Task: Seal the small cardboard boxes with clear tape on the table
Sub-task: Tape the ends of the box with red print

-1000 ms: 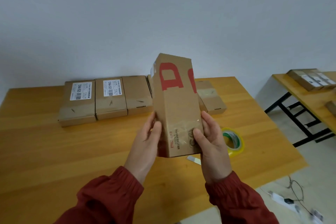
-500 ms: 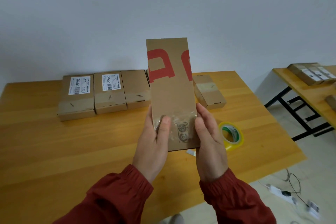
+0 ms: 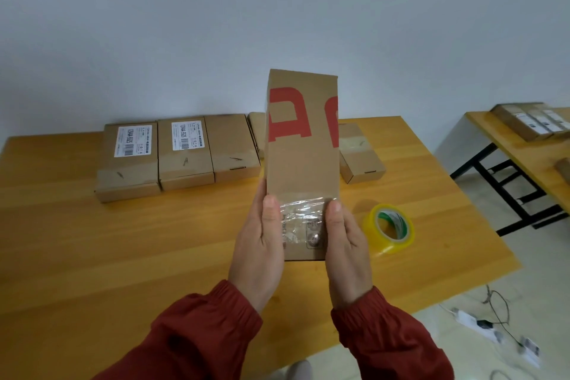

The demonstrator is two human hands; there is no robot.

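- You hold the cardboard box (image 3: 300, 170) upright over the table (image 3: 92, 256), with a clear tape strip (image 3: 303, 210) across its lower end.
- Your left hand (image 3: 259, 253) and right hand (image 3: 348, 250) grip its lower edges, thumbs pressing the front, other fingers hidden behind.
- The tape roll (image 3: 389, 228) lies at its 3 o'clock.

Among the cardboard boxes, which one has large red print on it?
The held box, upright between the left hand and right hand. The row of boxes lying on the table shows only white labels or plain cardboard.
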